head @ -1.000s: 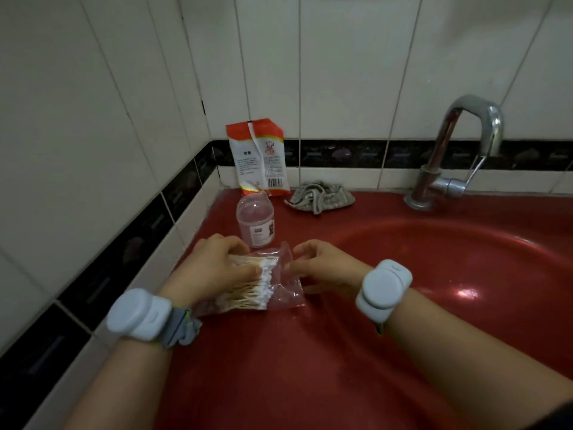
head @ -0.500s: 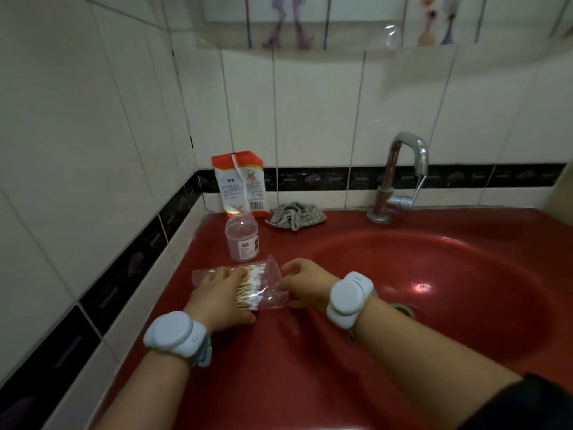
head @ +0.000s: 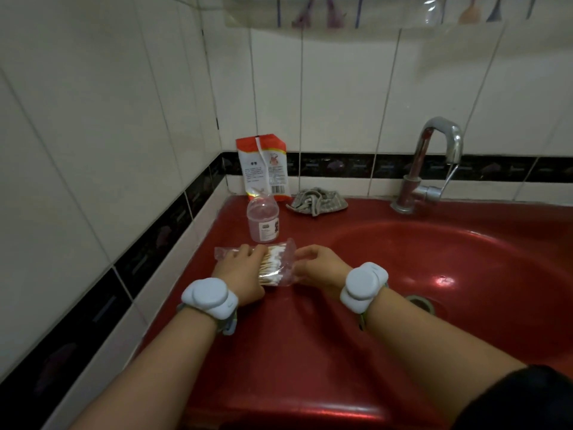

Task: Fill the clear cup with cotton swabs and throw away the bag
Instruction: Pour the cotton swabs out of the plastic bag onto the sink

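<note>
Home bathroom: red sink (head: 387, 259), tap (head: 434, 162), tiled wall (head: 341, 94).

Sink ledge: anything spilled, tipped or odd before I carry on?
Nothing spilled. The swabs are all inside the clear bag between both hands; the clear cup stands upright behind it. Only a crumpled grey cloth lies by the wall.

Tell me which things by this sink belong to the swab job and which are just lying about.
Job: cotton swabs, clear bag, clear cup, left hand, right hand.
Lying about: orange packet, grey cloth, tap.
</note>
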The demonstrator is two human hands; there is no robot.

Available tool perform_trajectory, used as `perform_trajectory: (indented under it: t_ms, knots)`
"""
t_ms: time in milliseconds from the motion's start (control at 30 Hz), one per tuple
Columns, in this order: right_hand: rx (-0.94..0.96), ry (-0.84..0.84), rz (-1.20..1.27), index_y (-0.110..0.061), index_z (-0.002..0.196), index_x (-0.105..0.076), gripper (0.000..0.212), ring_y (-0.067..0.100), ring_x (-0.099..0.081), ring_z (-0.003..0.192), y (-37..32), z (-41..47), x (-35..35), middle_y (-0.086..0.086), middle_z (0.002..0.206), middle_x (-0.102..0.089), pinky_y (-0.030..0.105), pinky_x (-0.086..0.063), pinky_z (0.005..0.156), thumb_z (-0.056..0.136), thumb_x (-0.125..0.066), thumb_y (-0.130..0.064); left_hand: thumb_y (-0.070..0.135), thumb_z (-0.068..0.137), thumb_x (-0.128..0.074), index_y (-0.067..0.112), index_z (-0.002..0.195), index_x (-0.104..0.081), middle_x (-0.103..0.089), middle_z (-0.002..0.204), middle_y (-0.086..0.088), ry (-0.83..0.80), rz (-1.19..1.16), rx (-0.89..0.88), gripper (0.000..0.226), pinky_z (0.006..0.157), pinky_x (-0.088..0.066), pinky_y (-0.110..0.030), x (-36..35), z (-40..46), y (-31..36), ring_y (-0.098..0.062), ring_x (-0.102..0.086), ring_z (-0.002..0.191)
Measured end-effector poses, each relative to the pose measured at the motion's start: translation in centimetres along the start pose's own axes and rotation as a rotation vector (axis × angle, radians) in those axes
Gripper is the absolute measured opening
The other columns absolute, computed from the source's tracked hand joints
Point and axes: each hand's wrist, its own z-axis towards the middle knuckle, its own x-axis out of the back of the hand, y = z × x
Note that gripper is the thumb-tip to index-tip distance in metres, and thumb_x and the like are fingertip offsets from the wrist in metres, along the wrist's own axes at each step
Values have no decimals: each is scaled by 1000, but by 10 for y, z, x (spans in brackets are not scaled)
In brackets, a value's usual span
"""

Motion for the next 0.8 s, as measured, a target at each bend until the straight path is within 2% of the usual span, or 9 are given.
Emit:
perform_trajectory:
  t_ms: [200, 333, 433, 500, 600, 700, 733, 800]
  knots:
    - [9, -33, 234, -10, 87, -55, 25, 19, -57, 65, 1, 0, 2, 16, 86, -59, 26, -50, 62, 80, -59, 14, 16, 79, -56, 23, 138, -27, -42, 130, -8, 127, 120, 21, 66, 89, -43, -42, -10, 2, 4, -35, -45, 117]
    - [58, -43, 287, -8, 86, -60, 18, 21, -60, 65, -4, -2, 4, 15, 79, -63, 29, -51, 63, 80, -63, 9, 22, 83, -54, 26, 135, -33, -50, 123, -5, 258, 129, 21, 57, 86, -45, -40, -13, 5, 3, -31, -52, 108]
    - [144, -17, 360, -9, 90, -63, 15, 20, -61, 74, -11, -1, 8, 13, 88, -65, 28, -51, 70, 82, -66, 3, 27, 82, -54, 29, 130, -41, -54, 118, -2, 309, 12, 21, 50, 78, -45, -37, -6, 3, 1, -30, -56, 104]
    - [213, 5, 378, -14, 106, -59, 25, 15, -61, 92, -16, 2, 12, 5, 106, -61, 26, -50, 77, 83, -69, -10, 29, 80, -56, 30, 122, -46, -60, 113, -2, 340, -154, 40, 44, 77, -46, -37, 4, 0, 2, -32, -58, 103]
    - [269, 15, 337, -20, 136, -40, 63, 13, -46, 122, -18, 8, 22, -2, 132, -45, 28, -42, 88, 81, -71, -24, 35, 76, -63, 30, 106, -52, -67, 98, 0, 357, -523, 93, 33, 78, -49, -37, 20, 0, 2, -30, -62, 94]
    - [228, -67, 317, -18, 145, -29, 79, 11, -40, 127, -14, 12, 25, -4, 138, -39, 33, -37, 99, 79, -70, -31, 28, 74, -72, 23, 101, -55, -69, 97, -2, 258, -983, 77, 33, 83, -53, -42, 34, 1, 5, -23, -66, 91]
    - [194, -108, 324, -16, 145, -28, 85, 11, -43, 126, -14, 13, 25, -6, 137, -42, 35, -35, 104, 74, -71, -36, 21, 77, -72, 19, 104, -57, -70, 101, -7, 200, -1156, 54, 31, 86, -54, -45, 37, 1, 7, -26, -67, 94]
    - [141, -223, 389, -12, 143, -33, 99, 16, -53, 121, -14, 13, 25, 0, 134, -54, 37, -40, 104, 62, -77, -46, 7, 84, -63, 9, 112, -60, -69, 108, -18, 19, -1503, 12, 28, 86, -53, -46, 42, -2, 11, -33, -66, 98]
